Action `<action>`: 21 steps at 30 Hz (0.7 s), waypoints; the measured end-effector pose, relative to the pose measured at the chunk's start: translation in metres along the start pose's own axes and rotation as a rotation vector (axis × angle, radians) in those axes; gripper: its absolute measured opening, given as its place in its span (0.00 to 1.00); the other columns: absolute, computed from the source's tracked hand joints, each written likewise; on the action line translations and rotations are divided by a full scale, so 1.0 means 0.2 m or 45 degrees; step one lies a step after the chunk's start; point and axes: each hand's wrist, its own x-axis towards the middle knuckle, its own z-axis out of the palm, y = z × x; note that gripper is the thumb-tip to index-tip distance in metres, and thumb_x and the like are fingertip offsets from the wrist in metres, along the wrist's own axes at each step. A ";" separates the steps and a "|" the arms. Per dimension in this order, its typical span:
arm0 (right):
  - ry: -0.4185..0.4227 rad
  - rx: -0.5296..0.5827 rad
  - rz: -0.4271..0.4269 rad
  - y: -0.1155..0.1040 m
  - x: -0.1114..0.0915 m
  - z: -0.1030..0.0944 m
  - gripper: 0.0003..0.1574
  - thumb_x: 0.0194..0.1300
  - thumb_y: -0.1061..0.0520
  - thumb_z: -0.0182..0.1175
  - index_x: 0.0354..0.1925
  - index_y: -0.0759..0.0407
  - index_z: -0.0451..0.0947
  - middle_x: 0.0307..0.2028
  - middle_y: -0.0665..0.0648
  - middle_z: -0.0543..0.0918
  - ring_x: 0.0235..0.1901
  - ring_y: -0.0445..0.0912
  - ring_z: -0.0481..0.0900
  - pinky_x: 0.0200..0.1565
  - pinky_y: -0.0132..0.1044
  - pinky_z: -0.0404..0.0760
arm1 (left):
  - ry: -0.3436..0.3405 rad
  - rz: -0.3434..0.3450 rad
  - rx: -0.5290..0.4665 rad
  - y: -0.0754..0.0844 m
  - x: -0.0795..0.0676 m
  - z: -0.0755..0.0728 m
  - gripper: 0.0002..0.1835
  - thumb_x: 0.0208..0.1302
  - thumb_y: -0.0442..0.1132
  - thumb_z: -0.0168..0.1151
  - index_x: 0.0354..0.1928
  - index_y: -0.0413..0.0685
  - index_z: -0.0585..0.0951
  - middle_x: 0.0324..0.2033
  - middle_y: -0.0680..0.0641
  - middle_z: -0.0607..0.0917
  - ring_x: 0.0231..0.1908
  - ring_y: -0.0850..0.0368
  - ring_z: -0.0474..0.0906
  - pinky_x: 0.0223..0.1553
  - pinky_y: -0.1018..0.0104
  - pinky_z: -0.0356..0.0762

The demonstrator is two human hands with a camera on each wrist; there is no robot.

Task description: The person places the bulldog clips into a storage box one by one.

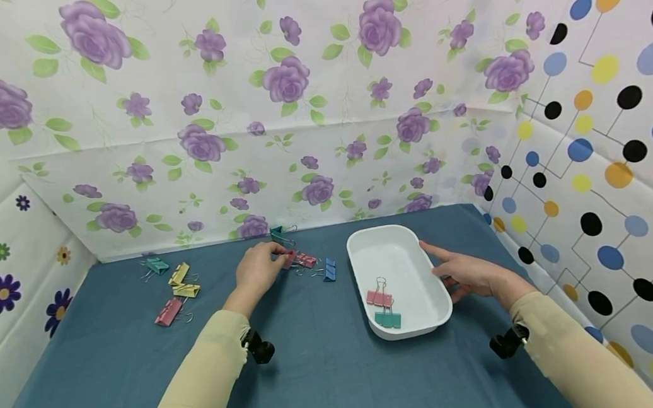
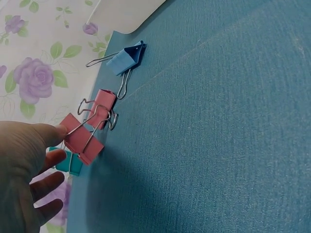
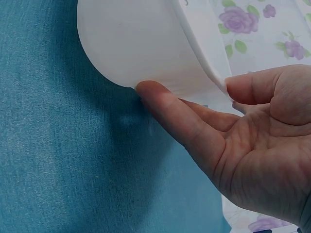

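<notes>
In the head view my left hand [image 1: 256, 273] reaches to the clips near the back edge. Its thumb and finger pinch a pink binder clip [image 2: 83, 139]. Another pink binder clip [image 2: 102, 108] lies right beside it, with a blue one [image 2: 125, 59] farther along and a green one [image 2: 69, 162] behind my fingers. A white tray [image 1: 389, 250] stands on the right, a pink clip [image 1: 379, 298] and a green clip [image 1: 388, 320] inside near its front end. My right hand [image 1: 470, 274] grips the tray's right side, one digit at the rim and another at the bottom edge.
On the left of the blue cloth [image 1: 315, 369] lie a green clip [image 1: 157, 265], two yellow clips [image 1: 178, 274] and a pink clip [image 1: 168, 312]. A flowered sheet [image 1: 301, 168] rises along the back, and a dotted sheet [image 1: 597, 172] borders the right side.
</notes>
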 end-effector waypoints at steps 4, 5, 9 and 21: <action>0.005 -0.001 0.003 0.00 0.00 0.00 0.46 0.82 0.57 0.47 0.82 0.31 0.35 0.78 0.70 0.46 0.54 0.60 0.81 0.41 0.55 0.86 | 0.003 0.018 0.013 0.00 0.00 0.00 0.12 0.73 0.47 0.65 0.52 0.54 0.88 0.51 0.45 0.85 0.46 0.46 0.81 0.40 0.50 0.79; 0.005 -0.001 0.003 0.00 0.00 0.00 0.46 0.82 0.57 0.47 0.82 0.31 0.35 0.78 0.70 0.46 0.54 0.60 0.81 0.41 0.55 0.86 | 0.004 0.022 0.015 0.00 0.00 0.00 0.12 0.73 0.47 0.64 0.52 0.54 0.88 0.51 0.45 0.85 0.46 0.46 0.81 0.40 0.49 0.79; 0.003 0.001 0.003 0.00 0.00 0.00 0.46 0.82 0.57 0.47 0.82 0.31 0.35 0.78 0.70 0.45 0.54 0.60 0.81 0.41 0.55 0.86 | 0.004 0.039 0.019 -0.01 -0.01 0.00 0.12 0.74 0.47 0.64 0.52 0.53 0.88 0.51 0.44 0.85 0.48 0.45 0.80 0.42 0.48 0.79; -0.002 0.013 -0.001 0.00 0.00 0.00 0.46 0.82 0.57 0.47 0.82 0.31 0.35 0.78 0.70 0.46 0.57 0.61 0.80 0.41 0.56 0.86 | 0.007 0.057 0.039 -0.03 -0.02 -0.03 0.12 0.75 0.47 0.62 0.53 0.53 0.87 0.53 0.44 0.84 0.52 0.42 0.79 0.43 0.47 0.79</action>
